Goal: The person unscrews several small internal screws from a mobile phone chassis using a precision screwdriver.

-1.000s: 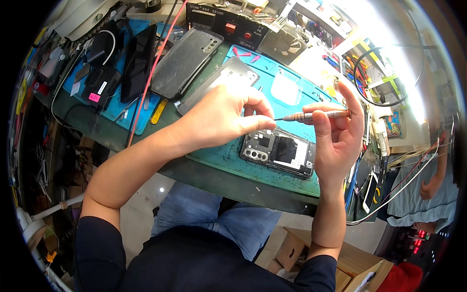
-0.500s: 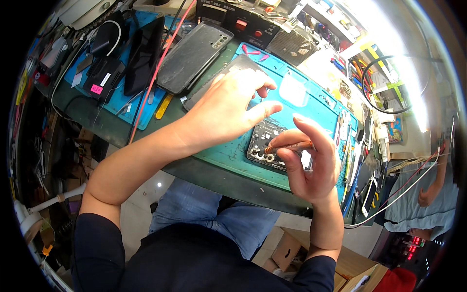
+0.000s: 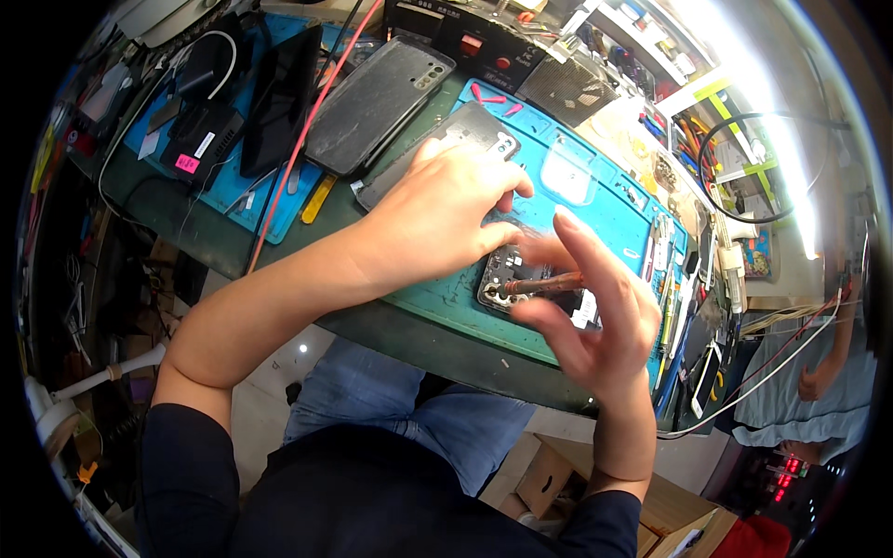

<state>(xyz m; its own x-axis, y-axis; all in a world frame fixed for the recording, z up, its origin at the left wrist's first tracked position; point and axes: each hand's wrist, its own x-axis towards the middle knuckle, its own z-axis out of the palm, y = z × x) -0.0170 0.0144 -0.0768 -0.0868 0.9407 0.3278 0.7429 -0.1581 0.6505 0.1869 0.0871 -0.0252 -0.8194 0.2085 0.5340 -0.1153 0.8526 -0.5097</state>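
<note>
An opened phone (image 3: 507, 265) with its dark inner parts exposed lies on the blue-green repair mat (image 3: 437, 312). Over it my right hand (image 3: 605, 312) holds a screwdriver (image 3: 544, 285) with a reddish-brown handle. The screwdriver leans nearly flat, its tip toward the phone's left lower corner. My right thumb is spread from the handle and the index finger is blurred. My left hand (image 3: 446, 205) hovers at the phone's upper left, thumb and index apart with nothing visible between them. Partly beneath that hand is a grey phone back cover (image 3: 474, 126).
Left of the cover lies another dark phone (image 3: 377, 107). A yellow tool (image 3: 318, 199) and a red cable (image 3: 307, 121) are further left. A black bench device (image 3: 465, 42) stands behind the mat. Tweezers and other tools (image 3: 665, 279) line the right. A person's hand (image 3: 819, 379) shows at far right.
My right thumb and fingers have spread apart around the screwdriver. My left thumb has come lower, nearer the opened phone. The view has shifted slightly.
</note>
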